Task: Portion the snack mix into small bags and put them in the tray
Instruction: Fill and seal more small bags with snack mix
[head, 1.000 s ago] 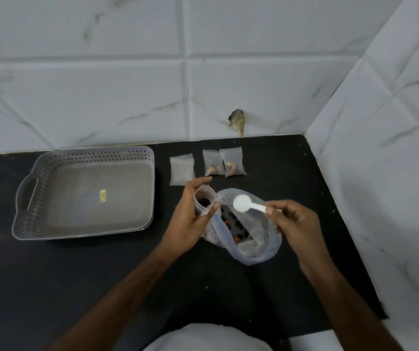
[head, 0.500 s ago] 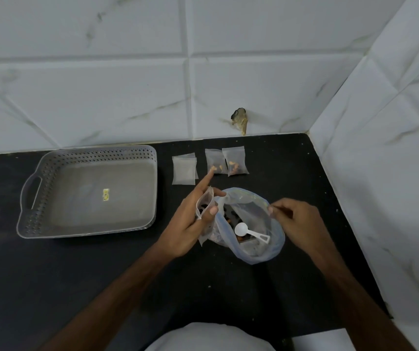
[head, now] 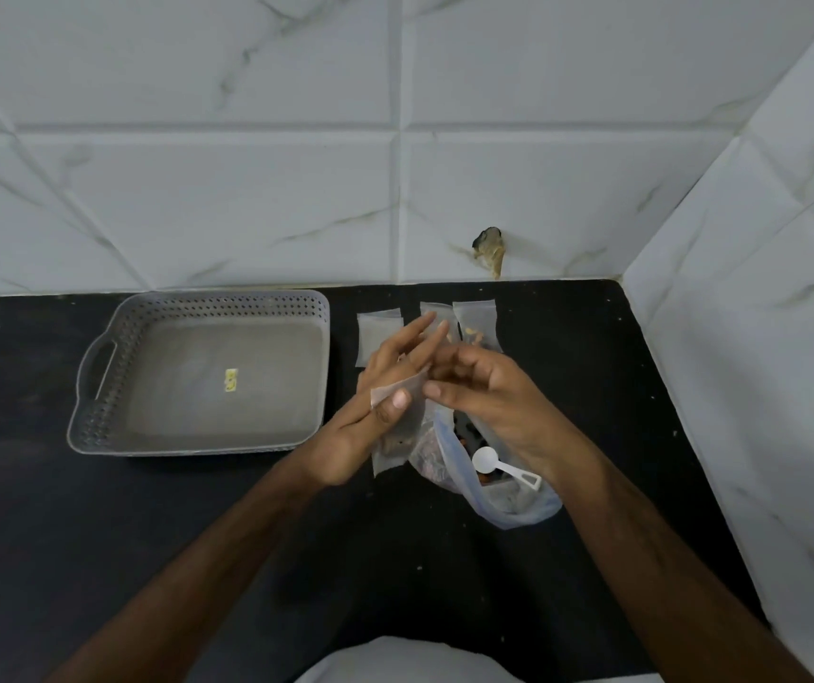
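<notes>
My left hand [head: 375,411] pinches a small clear bag [head: 397,426] near its top, thumb on the front and fingers straight behind; snack mix sits in its lower part. My right hand [head: 488,396] is at the same top edge with fingertips curled onto it. Under my right hand lies the big open plastic bag of snack mix [head: 498,490] with the white scoop [head: 491,463] lying loose inside. A grey perforated tray [head: 198,308] stands to the left, holding only a small yellow sticker.
Three small bags lie in a row by the back wall: an empty one [head: 375,332], one mostly hidden by my fingers [head: 432,310], and a filled one [head: 476,322]. Tiled walls close the back and right side. The black counter [head: 99,534] runs left and toward me.
My right hand dropped the scoop into the big bag and moved to the small bag's top. My left hand lifted the small bag and its fingers straightened.
</notes>
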A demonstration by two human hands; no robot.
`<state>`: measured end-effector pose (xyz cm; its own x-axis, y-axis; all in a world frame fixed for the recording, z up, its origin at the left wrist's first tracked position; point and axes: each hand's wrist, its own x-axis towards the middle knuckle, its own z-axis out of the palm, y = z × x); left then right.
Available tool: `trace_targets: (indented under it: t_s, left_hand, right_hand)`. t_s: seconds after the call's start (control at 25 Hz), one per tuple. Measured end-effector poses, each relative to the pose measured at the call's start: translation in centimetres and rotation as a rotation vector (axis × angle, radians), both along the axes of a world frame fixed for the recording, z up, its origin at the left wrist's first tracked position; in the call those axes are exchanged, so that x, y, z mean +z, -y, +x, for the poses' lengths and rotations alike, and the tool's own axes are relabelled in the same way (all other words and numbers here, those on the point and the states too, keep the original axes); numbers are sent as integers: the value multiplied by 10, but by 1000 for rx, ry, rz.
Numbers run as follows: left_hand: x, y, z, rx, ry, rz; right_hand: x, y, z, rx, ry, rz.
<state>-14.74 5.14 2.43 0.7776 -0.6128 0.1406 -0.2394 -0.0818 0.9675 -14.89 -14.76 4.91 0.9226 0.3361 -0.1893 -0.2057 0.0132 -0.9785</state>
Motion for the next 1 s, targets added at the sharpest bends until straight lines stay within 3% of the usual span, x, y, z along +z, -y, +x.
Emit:
trace_targets:
  t_s: [0.2, 0.36, 0.6, 0.72, 0.84, 1.0]
  left_hand:
    - [-10, -11, 6, 189, -67, 8]
    - [-17, -15, 11, 316, 47, 0]
    - [-8, 1, 13, 408, -61, -286]
    - [-3, 4, 12, 414, -151, -377]
    - [3, 11, 6, 330, -324, -350]
    - [-1, 8, 10, 275, -269, -323]
  right_hand:
    - [2, -7, 5, -63, 121, -86]
    - [13, -6, 7, -134, 282, -309]
    - [24, -10, 7, -168, 590, -537]
    - [23, -8, 6, -227, 483, -439]
    - [20, -8, 7, -259, 419, -398]
    - [16, -6, 9, -200, 298, -329]
